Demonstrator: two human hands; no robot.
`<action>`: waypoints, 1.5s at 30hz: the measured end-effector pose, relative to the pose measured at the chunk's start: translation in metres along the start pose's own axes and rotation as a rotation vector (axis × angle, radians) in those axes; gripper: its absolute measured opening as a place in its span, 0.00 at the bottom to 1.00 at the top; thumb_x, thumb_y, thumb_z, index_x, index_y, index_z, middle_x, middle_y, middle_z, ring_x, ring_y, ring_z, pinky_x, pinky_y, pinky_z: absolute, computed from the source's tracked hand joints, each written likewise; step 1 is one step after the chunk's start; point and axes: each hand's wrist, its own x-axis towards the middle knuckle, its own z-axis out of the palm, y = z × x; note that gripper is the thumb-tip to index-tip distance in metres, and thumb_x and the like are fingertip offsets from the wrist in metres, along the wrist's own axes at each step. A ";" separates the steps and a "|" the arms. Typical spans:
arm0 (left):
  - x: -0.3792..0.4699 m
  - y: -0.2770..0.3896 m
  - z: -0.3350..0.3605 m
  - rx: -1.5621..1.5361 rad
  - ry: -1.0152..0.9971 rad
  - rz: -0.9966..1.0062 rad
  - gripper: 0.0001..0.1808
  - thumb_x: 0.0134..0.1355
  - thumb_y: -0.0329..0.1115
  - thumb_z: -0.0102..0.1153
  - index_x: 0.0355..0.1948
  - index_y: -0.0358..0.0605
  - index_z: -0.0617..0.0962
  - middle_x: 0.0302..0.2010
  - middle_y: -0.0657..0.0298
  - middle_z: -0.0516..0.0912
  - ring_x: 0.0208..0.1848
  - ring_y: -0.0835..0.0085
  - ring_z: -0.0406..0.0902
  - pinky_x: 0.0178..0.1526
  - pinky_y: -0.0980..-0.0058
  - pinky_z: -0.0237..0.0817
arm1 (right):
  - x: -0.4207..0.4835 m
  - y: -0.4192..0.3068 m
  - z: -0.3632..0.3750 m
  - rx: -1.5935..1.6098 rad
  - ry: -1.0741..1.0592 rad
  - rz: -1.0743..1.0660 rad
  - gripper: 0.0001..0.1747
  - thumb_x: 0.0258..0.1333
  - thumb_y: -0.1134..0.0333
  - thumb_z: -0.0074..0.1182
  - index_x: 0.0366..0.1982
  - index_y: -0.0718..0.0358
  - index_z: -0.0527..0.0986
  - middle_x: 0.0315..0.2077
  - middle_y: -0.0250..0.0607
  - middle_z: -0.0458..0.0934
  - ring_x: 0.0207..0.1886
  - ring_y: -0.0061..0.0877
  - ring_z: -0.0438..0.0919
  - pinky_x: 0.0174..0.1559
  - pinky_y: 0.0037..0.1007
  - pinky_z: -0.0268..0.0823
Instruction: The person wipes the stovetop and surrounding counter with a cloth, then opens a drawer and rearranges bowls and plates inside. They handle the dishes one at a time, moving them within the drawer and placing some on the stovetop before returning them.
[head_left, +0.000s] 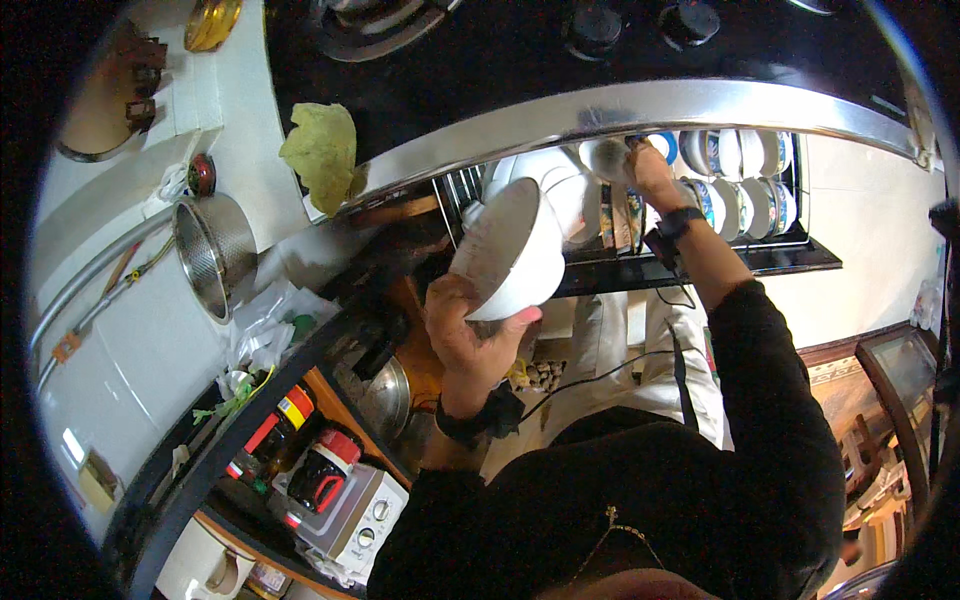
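Note:
My left hand (476, 337) grips a large white bowl (517, 255) by its lower rim, fingers on one side and thumb on the other, the bowl tilted on its side. Farther right, my right hand (651, 171) reaches into a pull-out wire dish rack (804, 187) below the stove's metal edge. Its fingers are at a pale bowl (604, 159), partly hidden; whether they hold it I cannot tell. Patterned bowls (765, 206) stand on edge in rows at the rack's right. White dishes (551, 176) lean in its left part, partly behind the held bowl.
Above the rack is a black gas stove (487, 67) with a steel front edge (750, 105). A green cloth (322, 157) hangs at the counter corner. At left are a perforated metal strainer (217, 255) and a shelf with jars and a microwave oven (360, 517). A black cable runs from my wrists.

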 end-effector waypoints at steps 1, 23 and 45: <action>0.006 0.000 0.000 -0.064 0.079 0.064 0.47 0.42 0.38 0.80 0.57 0.42 0.61 0.53 0.52 0.69 0.52 0.58 0.71 0.54 0.62 0.68 | -0.010 -0.004 -0.014 0.005 0.062 0.012 0.11 0.50 0.66 0.52 0.30 0.68 0.76 0.28 0.56 0.78 0.34 0.53 0.77 0.37 0.46 0.70; 0.151 -0.002 0.032 0.259 0.150 0.331 0.08 0.56 0.31 0.64 0.30 0.44 0.75 0.34 0.61 0.75 0.40 0.61 0.72 0.51 0.60 0.59 | -0.050 -0.086 -0.367 0.683 0.425 0.197 0.21 0.65 0.58 0.50 0.44 0.71 0.77 0.19 0.38 0.79 0.19 0.15 0.74 0.22 0.19 0.65; 0.169 -0.013 0.062 0.298 0.143 0.311 0.10 0.51 0.31 0.66 0.29 0.44 0.75 0.31 0.60 0.75 0.39 0.60 0.72 0.47 0.63 0.60 | -0.037 -0.087 -0.360 0.812 0.516 0.278 0.24 0.66 0.53 0.51 0.50 0.67 0.75 0.23 0.36 0.79 0.23 0.16 0.76 0.25 0.20 0.68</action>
